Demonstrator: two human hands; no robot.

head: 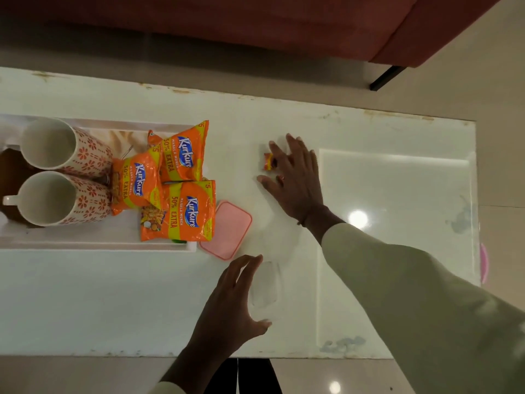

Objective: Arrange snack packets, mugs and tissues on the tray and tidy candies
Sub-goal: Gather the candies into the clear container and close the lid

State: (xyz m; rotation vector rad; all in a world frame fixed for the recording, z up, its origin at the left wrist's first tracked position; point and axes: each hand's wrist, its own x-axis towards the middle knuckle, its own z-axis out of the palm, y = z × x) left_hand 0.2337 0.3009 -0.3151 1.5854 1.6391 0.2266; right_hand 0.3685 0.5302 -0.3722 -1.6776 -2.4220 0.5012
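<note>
Candy (268,162) in an orange-red wrapper lies on the white surface (113,294) at the tips of the right hand (295,180), touching or nearly touching the index finger on its left side. The wrapper's longer side runs away from the person, roughly in line with the fingers. A red speck shows between thumb and index finger and may be a second sweet under the palm, though it is too small to be sure.

The right grip is wide: fingers straight and fanned, palm low over the surface, nothing held. To take the candy, this hand probably has to rake or pinch leftward and toward the body.

The left hand (230,297) is nearer the person, well apart from the candy. Its grip is also wide, fingers loosely curved round nothing. It sits just left of a clear container (264,282); I cannot tell whether they touch. The container lies between the person and the candy, so it looks the likely place to sweep the candy into, and its pink lid (227,230) rests against the corner of the tray (99,245).

On the tray stand two patterned mugs (56,143) with three Kurkure packets (181,155) beside them. No tissues are in view.
</note>
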